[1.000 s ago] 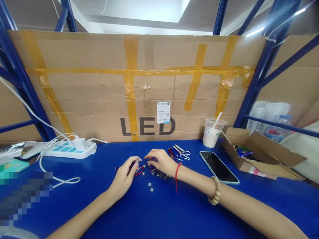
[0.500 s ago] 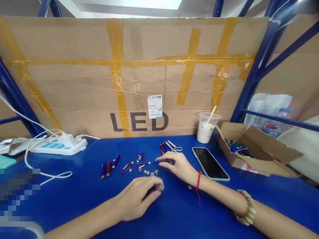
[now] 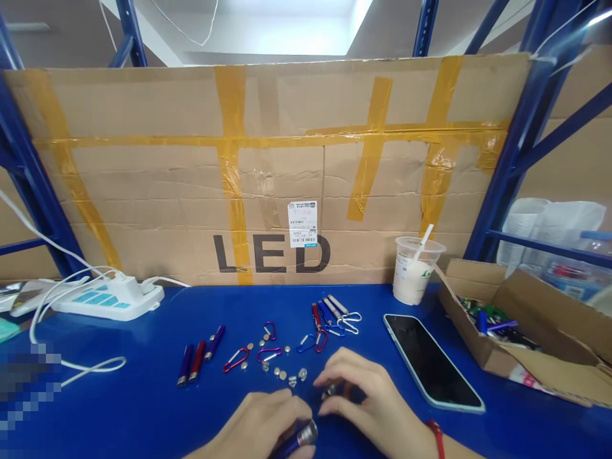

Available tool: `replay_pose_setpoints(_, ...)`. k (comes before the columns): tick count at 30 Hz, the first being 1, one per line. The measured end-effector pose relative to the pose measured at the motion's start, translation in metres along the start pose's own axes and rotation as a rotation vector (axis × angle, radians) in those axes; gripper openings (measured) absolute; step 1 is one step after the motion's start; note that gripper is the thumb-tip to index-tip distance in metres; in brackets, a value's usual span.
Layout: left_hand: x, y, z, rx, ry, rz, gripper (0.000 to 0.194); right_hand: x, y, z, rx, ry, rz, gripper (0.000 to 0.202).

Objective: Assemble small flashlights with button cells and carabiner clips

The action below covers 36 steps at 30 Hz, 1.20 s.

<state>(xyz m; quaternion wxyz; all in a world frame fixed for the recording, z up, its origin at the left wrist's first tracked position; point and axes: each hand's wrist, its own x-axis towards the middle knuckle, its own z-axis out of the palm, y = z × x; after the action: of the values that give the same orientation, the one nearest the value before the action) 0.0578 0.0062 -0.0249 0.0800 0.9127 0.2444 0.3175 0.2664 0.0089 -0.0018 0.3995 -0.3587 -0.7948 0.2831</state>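
Observation:
My left hand (image 3: 268,421) is closed around a blue flashlight tube (image 3: 302,438) with a silver end pointing right. Close beside it, my right hand (image 3: 358,401) pinches a small silver metal part (image 3: 329,391), partly covered by the fingers. Just beyond the hands lie several silver button cells (image 3: 283,375) and clear-and-silver bits (image 3: 303,374). Among them are a red carabiner (image 3: 236,360), a purple carabiner (image 3: 269,355) and a blue carabiner (image 3: 306,343). Several finished-looking flashlights with clips (image 3: 329,310) sit farther back. To the left rest a red tube (image 3: 197,361) and two purple-blue tubes (image 3: 185,365).
A phone (image 3: 433,360) lies right of my hands. Behind it stand a drink cup with a straw (image 3: 415,271) and an open cardboard box (image 3: 507,319) of small parts. A power strip (image 3: 108,299) with white cables is at the left; a cardboard wall (image 3: 167,191) closes the back.
My right hand has drawn back from the carabiners toward my left hand and now pinches a small silver part. The view has tilted up, so both hands appear lower.

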Motion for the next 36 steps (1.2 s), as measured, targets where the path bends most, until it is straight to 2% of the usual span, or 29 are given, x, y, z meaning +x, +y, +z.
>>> replay_pose_setpoints(3, -0.002, -0.009, 0.009, 0.043, 0.039, 0.030, 0.036, -0.003, 0.001, 0.002, -0.055, -0.094, -0.099, 0.014)
replay_pose_setpoints(7, 0.000, -0.006, 0.009, 0.026, 0.042, 0.025, 0.033, -0.003, 0.001, 0.002, -0.122, -0.214, -0.185, 0.018)
replay_pose_setpoints(11, 0.005, 0.004, 0.002, -0.001, 0.085, 0.029, 0.021, -0.001, 0.001, 0.004, -0.134, -0.156, -0.213, 0.017)
replay_pose_setpoints(16, 0.009, 0.012, -0.008, 0.005, -0.010, -0.021, 0.008, 0.003, 0.002, 0.004, -0.166, -0.083, -0.178, 0.020)
replay_pose_setpoints(22, 0.010, 0.015, -0.012, 0.019, -0.084, -0.090, 0.007, 0.004, 0.002, 0.002, -0.147, -0.039, -0.135, 0.025)
replay_pose_setpoints(24, 0.010, 0.015, -0.010, 0.009, -0.073, -0.066, 0.008, 0.003, 0.002, 0.003, -0.145, -0.042, -0.118, 0.026)
replay_pose_setpoints(30, 0.006, 0.008, -0.002, 0.021, 0.090, 0.107, 0.019, 0.003, -0.004, 0.001, -0.260, -0.084, -0.082, 0.038)
replay_pose_setpoints(36, 0.006, 0.011, -0.005, 0.039, 0.072, 0.144, 0.015, 0.002, -0.006, -0.001, -0.355, -0.253, -0.076, 0.028)
